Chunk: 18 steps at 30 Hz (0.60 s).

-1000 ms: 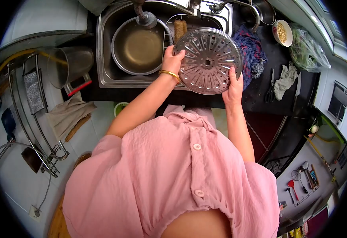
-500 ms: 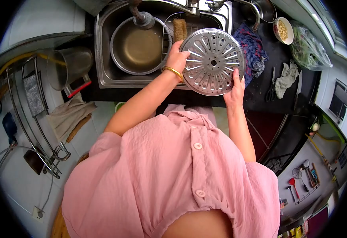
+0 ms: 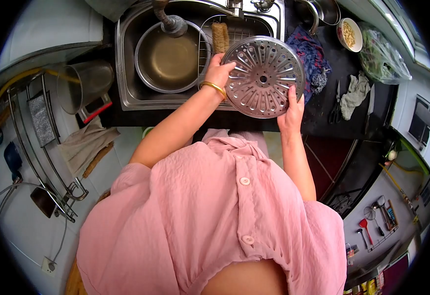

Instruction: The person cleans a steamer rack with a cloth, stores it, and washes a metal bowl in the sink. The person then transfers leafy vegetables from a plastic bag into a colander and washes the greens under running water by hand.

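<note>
A round metal steamer plate (image 3: 264,77) with slots and holes is held up over the front right of the sink (image 3: 126,93). My left hand (image 3: 218,73), with a gold bangle at the wrist, grips its left edge, thumb on top. At the lower right edge, my right hand (image 3: 291,112) holds the rim with the thumb on the upper face. To the left, a metal basin (image 3: 168,59) with cloudy water sits in the sink. Behind the plate are a wire rack (image 3: 244,29) and a brown scrubber (image 3: 220,38).
Right of the sink lie a blue and red cloth (image 3: 307,54), a steel scourer (image 3: 319,81), scissors (image 3: 336,105), a pale rag (image 3: 355,97) and a knife (image 3: 370,105). Behind them are a bowl of nuts (image 3: 348,35), a bag of greens (image 3: 382,54) and a pot (image 3: 327,11).
Both hands have moved the plate slightly to the right, and its tilt has changed. Against the view, the sink and basin have shifted a little left.
</note>
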Each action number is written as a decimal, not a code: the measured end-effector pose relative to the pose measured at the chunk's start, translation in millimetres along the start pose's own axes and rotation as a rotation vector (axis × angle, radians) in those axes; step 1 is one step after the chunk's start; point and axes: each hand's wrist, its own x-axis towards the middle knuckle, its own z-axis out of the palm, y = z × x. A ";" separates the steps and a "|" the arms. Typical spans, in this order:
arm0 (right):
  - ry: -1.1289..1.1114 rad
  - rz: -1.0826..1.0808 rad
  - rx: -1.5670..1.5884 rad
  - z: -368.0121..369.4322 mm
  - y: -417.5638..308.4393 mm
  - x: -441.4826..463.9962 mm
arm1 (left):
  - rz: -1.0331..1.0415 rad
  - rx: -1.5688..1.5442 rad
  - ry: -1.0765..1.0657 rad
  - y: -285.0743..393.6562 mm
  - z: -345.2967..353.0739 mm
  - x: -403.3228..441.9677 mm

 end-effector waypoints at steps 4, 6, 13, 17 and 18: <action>0.040 0.042 0.022 -9.3 4.9 2.0 | -0.019 0.073 -0.016 1.6 -0.3 -2.4; 0.049 0.065 0.029 -15.5 7.7 4.2 | 0.023 0.202 -0.072 -2.2 -4.5 3.0; 0.036 0.195 0.084 -18.4 3.7 7.6 | 0.080 0.278 -0.206 14.5 -7.7 -10.8; 0.049 0.206 0.085 -16.2 3.2 7.8 | 0.090 0.324 -0.229 19.8 -10.9 -11.7; 0.048 0.207 0.084 -15.9 3.1 7.9 | 0.098 0.312 -0.225 17.4 -13.1 -8.4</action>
